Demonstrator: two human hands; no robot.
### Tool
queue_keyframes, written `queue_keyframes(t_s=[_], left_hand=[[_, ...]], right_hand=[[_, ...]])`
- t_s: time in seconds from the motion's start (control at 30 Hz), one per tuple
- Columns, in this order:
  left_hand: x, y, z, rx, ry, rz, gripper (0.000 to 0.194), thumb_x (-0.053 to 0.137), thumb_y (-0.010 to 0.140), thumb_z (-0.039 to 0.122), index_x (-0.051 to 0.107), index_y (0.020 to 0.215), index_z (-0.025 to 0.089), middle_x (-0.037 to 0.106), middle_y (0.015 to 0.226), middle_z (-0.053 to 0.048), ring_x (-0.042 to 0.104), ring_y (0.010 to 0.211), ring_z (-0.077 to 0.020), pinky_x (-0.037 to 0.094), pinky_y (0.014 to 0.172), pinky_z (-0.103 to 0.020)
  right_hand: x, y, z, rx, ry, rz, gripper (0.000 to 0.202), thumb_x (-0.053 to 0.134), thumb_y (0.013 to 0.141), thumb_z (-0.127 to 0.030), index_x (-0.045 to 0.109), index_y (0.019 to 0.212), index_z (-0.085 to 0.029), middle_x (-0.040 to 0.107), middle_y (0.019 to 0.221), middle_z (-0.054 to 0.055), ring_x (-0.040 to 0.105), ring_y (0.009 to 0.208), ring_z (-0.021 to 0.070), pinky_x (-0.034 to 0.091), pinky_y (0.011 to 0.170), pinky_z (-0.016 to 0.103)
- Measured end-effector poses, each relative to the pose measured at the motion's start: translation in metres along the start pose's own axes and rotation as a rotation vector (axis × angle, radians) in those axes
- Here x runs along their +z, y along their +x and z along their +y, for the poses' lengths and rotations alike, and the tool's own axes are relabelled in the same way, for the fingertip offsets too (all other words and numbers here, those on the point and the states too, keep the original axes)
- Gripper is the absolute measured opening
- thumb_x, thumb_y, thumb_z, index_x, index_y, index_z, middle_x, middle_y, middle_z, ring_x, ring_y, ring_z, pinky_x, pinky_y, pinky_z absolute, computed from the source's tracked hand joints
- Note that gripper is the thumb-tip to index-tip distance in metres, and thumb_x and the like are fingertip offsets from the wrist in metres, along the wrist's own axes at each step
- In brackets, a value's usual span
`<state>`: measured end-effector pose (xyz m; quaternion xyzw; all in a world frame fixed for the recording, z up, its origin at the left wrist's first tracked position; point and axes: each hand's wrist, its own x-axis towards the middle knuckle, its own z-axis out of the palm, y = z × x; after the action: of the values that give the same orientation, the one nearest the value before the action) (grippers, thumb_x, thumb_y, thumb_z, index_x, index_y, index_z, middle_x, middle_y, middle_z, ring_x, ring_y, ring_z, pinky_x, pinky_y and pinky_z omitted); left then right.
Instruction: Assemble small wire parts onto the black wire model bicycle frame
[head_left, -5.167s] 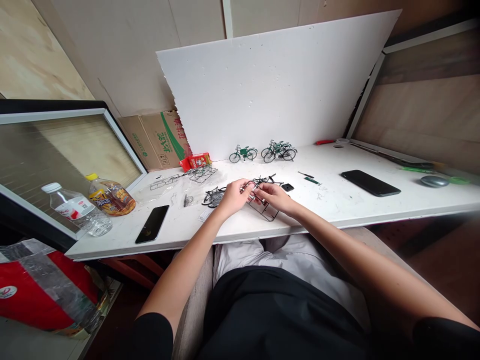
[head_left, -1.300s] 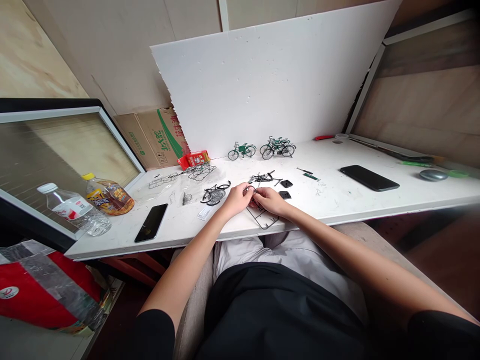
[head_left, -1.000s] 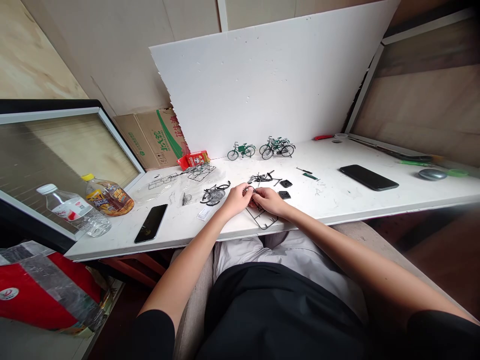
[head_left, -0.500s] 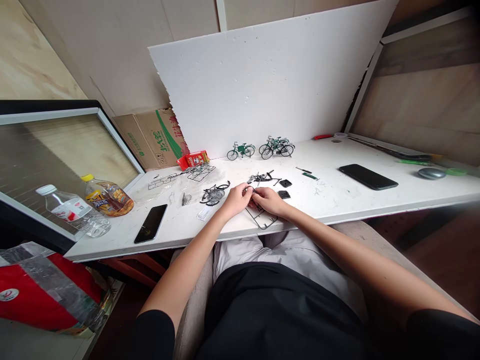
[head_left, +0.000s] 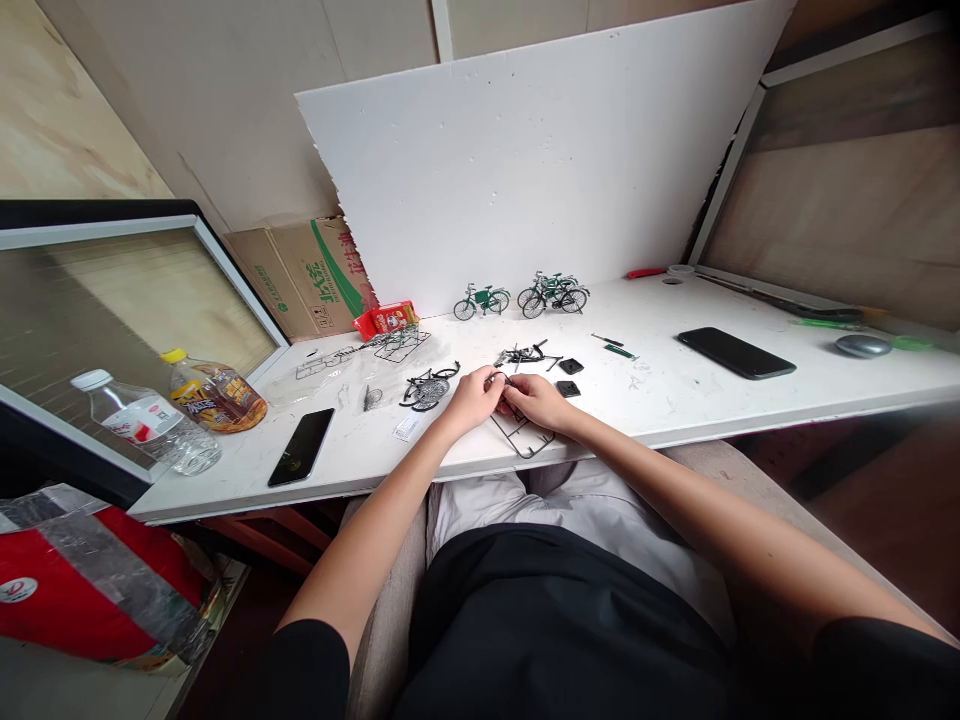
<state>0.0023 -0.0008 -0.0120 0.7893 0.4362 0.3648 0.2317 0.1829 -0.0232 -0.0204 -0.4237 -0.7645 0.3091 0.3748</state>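
Both my hands meet above the front part of the white table [head_left: 360,455]. My left hand [head_left: 477,398] pinches a small dark plastic model part [head_left: 492,378] at the fingertips. Fingers bent against the left, my right hand [head_left: 535,400] grips the same spot; its hold on the part is mostly hidden. Beneath my hands lies a black sprue frame [head_left: 526,448], partly covered by the right one. Just beyond are loose black bicycle parts [head_left: 525,354] and two small black square pieces, one of them [head_left: 568,388] close to my right hand.
Assembled model bicycles [head_left: 481,302] stand by the white foam board [head_left: 525,170]. Left of my hands are black wheels [head_left: 427,392], sprues on clear plastic [head_left: 401,342], a phone [head_left: 301,447] and two bottles [head_left: 217,393]. A green-handled blade [head_left: 620,351] and another phone [head_left: 735,353] lie right.
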Motion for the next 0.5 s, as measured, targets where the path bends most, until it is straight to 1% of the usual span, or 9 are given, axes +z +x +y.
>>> queue_keyframes(t_s=[0.2,0.5], left_hand=[[-0.0009,-0.0007,0.0005,0.0,0.008,0.0,0.022,0.052,0.101,0.034,0.068,0.096,0.02,0.073,0.091,-0.005,0.064,0.08,-0.0184,0.048,0.076,-0.029],[0.0006,0.0001,-0.0011,-0.012,-0.003,-0.002,0.023,0.052,0.101,0.035,0.068,0.096,0.02,0.072,0.09,-0.005,0.063,0.078,-0.0178,0.048,0.071,-0.027]], right_hand=[[-0.0005,-0.0004,-0.0014,-0.001,-0.006,-0.003,0.027,0.046,0.095,-0.031,0.062,0.077,-0.018,0.066,0.074,0.003,0.057,0.067,0.0165,0.042,0.067,0.029],[0.0002,-0.0003,-0.0007,0.007,0.01,-0.001,0.028,0.047,0.096,-0.032,0.062,0.077,-0.018,0.067,0.074,0.003,0.056,0.067,0.0163,0.042,0.067,0.028]])
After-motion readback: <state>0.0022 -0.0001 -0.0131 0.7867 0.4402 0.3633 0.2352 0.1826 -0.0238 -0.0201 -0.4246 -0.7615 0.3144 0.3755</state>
